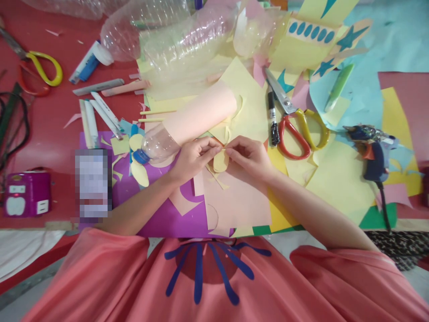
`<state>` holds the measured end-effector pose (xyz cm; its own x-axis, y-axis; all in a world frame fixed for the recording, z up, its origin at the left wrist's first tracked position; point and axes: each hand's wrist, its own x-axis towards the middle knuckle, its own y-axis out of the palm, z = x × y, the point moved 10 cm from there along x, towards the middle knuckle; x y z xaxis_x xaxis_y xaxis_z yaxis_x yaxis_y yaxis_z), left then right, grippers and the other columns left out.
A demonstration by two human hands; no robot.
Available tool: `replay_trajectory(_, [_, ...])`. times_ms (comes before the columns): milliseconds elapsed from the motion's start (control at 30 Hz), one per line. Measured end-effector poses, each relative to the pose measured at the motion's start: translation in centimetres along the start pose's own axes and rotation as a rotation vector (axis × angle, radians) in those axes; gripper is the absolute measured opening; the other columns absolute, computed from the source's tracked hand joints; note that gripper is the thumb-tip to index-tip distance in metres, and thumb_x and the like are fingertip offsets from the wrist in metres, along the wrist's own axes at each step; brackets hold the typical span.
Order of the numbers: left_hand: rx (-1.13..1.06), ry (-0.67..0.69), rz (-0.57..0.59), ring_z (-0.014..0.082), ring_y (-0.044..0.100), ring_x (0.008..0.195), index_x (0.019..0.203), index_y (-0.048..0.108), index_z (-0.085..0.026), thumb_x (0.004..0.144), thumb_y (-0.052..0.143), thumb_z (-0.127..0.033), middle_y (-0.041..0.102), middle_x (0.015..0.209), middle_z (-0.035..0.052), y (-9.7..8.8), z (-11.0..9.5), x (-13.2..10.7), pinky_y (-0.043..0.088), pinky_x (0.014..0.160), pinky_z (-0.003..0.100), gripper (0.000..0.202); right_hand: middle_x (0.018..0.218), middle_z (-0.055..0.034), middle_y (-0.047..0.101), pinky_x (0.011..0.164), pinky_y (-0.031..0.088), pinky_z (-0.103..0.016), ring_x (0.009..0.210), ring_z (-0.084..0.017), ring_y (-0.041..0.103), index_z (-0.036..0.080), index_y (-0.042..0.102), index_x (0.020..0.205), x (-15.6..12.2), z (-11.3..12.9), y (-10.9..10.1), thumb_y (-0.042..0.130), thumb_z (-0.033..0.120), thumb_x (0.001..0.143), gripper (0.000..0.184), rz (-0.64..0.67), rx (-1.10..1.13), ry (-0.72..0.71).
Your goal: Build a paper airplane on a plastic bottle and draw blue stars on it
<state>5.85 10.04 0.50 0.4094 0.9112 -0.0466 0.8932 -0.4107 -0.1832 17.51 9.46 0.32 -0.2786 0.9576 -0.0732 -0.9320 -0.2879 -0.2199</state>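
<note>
Both hands meet at the middle of the table, thumbs and fingers pinched. Between them hangs a small pale yellow paper cutout (pixel 220 162) with a rounded lower end. My left hand (pixel 197 156) grips its upper left side, and my right hand (pixel 247 154) pinches its upper right side. Just beyond lies a clear plastic bottle (pixel 160 142) wrapped in pink paper (pixel 204 114), on its side with a blue cap (pixel 141 156) to the left. Yellow and blue paper petals (pixel 139 173) sit around the cap. Pink paper (pixel 237 201) lies below the hands.
Right of the hands are red-and-yellow scissors (pixel 295 129), a black marker (pixel 272 117) and a blue glue gun (pixel 376 161). Clear bottles (pixel 187 40) lie at the back. Leftward are markers (pixel 105 114), a phone (pixel 93 184), a purple box (pixel 27 193) and more scissors (pixel 40 71).
</note>
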Motion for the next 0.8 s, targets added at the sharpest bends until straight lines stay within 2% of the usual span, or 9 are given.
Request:
replay_trajectory(200, [-0.030, -0.002, 0.027, 0.0098, 0.060, 0.061, 0.081, 0.062, -0.017, 0.083, 0.066, -0.059, 0.066, 0.072, 0.0001, 0.39, -0.17, 0.00, 0.050, 0.057, 0.020, 0.042, 0.067, 0.0002, 0.058, 0.056, 0.036, -0.026, 0.060, -0.009, 0.049, 0.017, 0.059, 0.074, -0.02, 0.37, 0.22, 0.056, 0.029, 0.082, 0.015, 0.021, -0.009, -0.016])
replay_trajectory(467, [0.023, 0.049, 0.024, 0.0089, 0.058, 0.058, 0.075, 0.060, -0.019, 0.085, 0.063, -0.062, 0.063, 0.068, -0.0009, 0.31, -0.38, 0.08, 0.049, 0.056, 0.020, 0.044, 0.067, -0.0005, 0.059, 0.055, 0.036, -0.026, 0.058, -0.009, 0.049, 0.016, 0.060, 0.075, -0.11, 0.07, 0.33, 0.058, 0.030, 0.082, 0.016, 0.026, -0.021, -0.009])
replay_trajectory(667, [0.031, 0.043, 0.039, 0.0091, 0.058, 0.058, 0.077, 0.060, -0.018, 0.088, 0.062, -0.055, 0.063, 0.068, -0.0011, 0.48, -0.39, -0.04, 0.049, 0.055, 0.019, 0.039, 0.067, 0.0001, 0.059, 0.056, 0.035, -0.026, 0.059, -0.009, 0.049, 0.016, 0.060, 0.074, -0.08, 0.57, 0.17, 0.057, 0.029, 0.083, 0.016, 0.026, -0.058, -0.064])
replay_trajectory(800, [0.065, 0.054, 0.046, 0.0094, 0.060, 0.063, 0.081, 0.061, -0.017, 0.093, 0.057, -0.043, 0.064, 0.072, -0.0008, 0.48, -0.67, -0.07, 0.050, 0.060, 0.019, 0.029, 0.066, 0.0009, 0.059, 0.055, 0.036, -0.025, 0.060, -0.009, 0.049, 0.017, 0.058, 0.072, -0.04, 0.57, -0.12, 0.058, 0.030, 0.083, 0.016, -0.002, -0.010, -0.076])
